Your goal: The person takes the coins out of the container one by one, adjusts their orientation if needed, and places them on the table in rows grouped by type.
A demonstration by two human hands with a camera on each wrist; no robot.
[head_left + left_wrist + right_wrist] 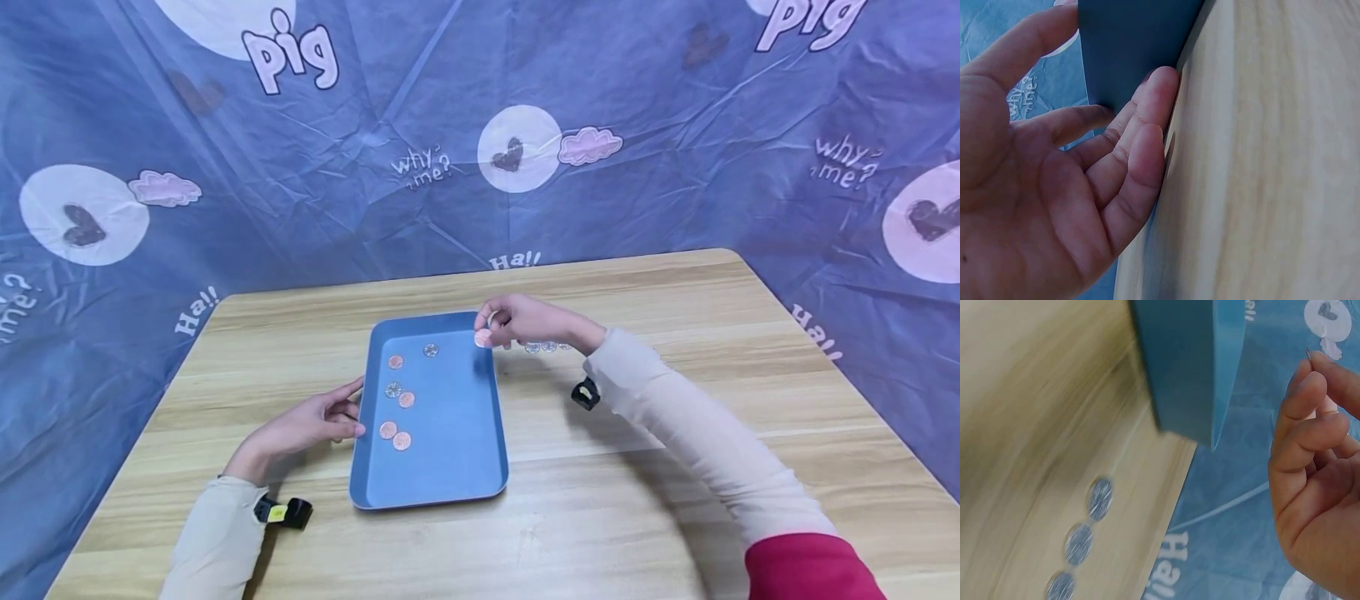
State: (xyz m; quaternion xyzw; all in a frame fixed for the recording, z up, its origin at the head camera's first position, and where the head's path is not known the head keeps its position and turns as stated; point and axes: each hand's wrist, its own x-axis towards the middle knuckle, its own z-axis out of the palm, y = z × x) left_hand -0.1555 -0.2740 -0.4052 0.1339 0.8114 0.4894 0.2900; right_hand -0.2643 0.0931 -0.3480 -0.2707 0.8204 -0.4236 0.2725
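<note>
A blue rectangular tray (457, 433) lies on the table. My left hand (318, 421) holds its left side, thumb at the rim; in the left wrist view, the fingers (1147, 150) bend against the outer wall, low by the tabletop. My right hand (521, 321) pinches a copper-coloured coin (483, 337) between thumb and fingertips, above the tray's far right corner. In the right wrist view that coin (1309, 355) shows edge-on. Inside the tray, towards its left, lie several copper-coloured coins (402, 441) and two silver ones, including this silver coin (431, 351).
Silver coins (550, 347) lie in a row on the wooden table (637, 500), right of the tray and partly behind my right wrist. A blue printed cloth (337, 200) hangs behind the table's far edge. Black wrist cameras (586, 393) sit at both wrists.
</note>
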